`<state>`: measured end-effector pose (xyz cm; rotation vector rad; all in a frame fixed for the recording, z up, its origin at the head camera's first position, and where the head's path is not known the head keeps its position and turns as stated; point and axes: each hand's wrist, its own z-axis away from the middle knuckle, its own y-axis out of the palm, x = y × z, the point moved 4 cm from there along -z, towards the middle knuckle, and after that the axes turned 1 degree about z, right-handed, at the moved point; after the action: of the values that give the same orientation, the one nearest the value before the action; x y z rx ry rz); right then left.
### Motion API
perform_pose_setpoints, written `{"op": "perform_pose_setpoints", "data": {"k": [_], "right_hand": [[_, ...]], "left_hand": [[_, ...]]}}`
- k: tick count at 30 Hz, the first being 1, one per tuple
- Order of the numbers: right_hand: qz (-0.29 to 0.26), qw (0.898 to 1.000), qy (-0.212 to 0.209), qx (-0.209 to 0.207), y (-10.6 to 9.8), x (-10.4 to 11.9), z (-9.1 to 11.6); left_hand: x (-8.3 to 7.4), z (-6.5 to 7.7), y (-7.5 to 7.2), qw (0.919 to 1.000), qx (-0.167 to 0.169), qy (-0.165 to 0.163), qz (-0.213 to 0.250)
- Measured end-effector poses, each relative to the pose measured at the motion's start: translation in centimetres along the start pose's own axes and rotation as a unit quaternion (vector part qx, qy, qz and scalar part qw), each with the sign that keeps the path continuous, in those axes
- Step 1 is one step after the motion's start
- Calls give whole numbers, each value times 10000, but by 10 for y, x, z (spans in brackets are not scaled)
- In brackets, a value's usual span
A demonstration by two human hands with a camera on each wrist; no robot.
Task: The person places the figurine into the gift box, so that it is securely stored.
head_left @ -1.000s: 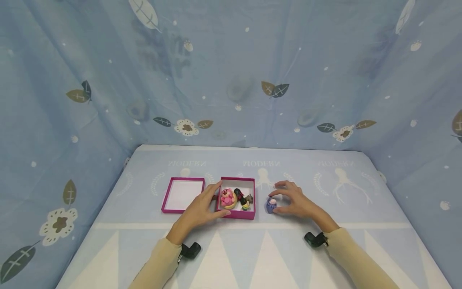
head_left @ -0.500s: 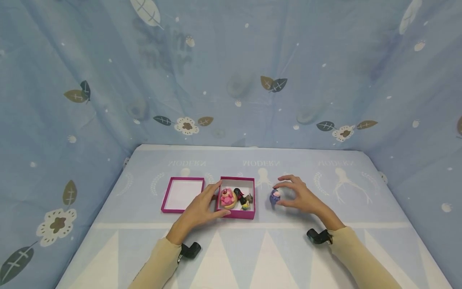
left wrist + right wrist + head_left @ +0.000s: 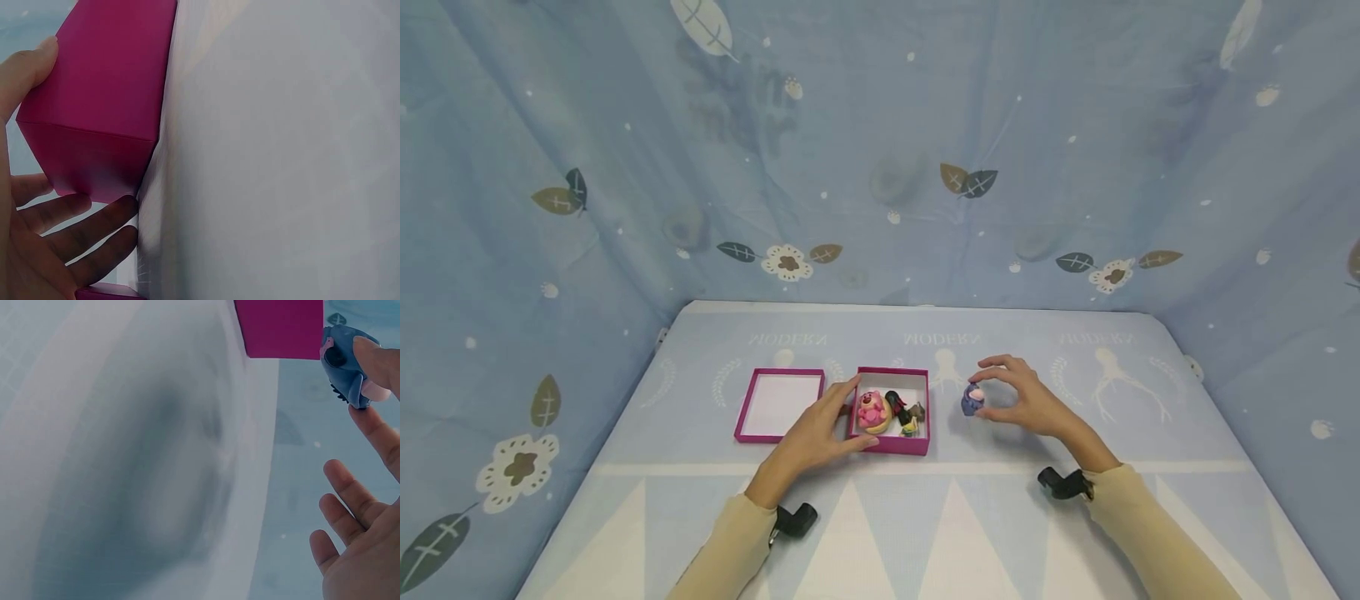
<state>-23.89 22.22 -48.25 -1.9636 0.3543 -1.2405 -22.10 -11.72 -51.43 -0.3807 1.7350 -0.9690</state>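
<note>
In the head view my right hand (image 3: 1030,406) pinches a small blue toy figurine (image 3: 972,401) with a pale pink patch, between thumb and index finger. The right wrist view shows this figurine (image 3: 344,362) raised off the table, the other fingers spread apart. My left hand (image 3: 811,435) holds the magenta box (image 3: 898,446) at its left end, thumb on the near wall. Against the box (image 3: 103,75) in the left wrist view, several fingertips touch the end wall. Inside lie a pink bear figurine (image 3: 871,410), a black-and-red figurine (image 3: 897,405) and a small yellow-green one (image 3: 910,429).
A shallow magenta-rimmed lid (image 3: 786,439), white inside, lies left of the box, partly behind my left hand. The patterned cloth (image 3: 985,517) covers the table. Blue curtains (image 3: 880,208) close off the back and sides.
My right hand has lifted the blue figurine from the table and moved slightly right and away from me, tilting it. The left hand and box have stayed in place.
</note>
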Motion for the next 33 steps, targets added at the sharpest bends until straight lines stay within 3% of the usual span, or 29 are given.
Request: {"op": "perform_pose_setpoints", "data": {"k": [33], "right_hand": [[-37, 10000, 51, 20, -7, 14, -16]], "left_hand": [[2, 0, 1, 10000, 12, -74, -45]]}}
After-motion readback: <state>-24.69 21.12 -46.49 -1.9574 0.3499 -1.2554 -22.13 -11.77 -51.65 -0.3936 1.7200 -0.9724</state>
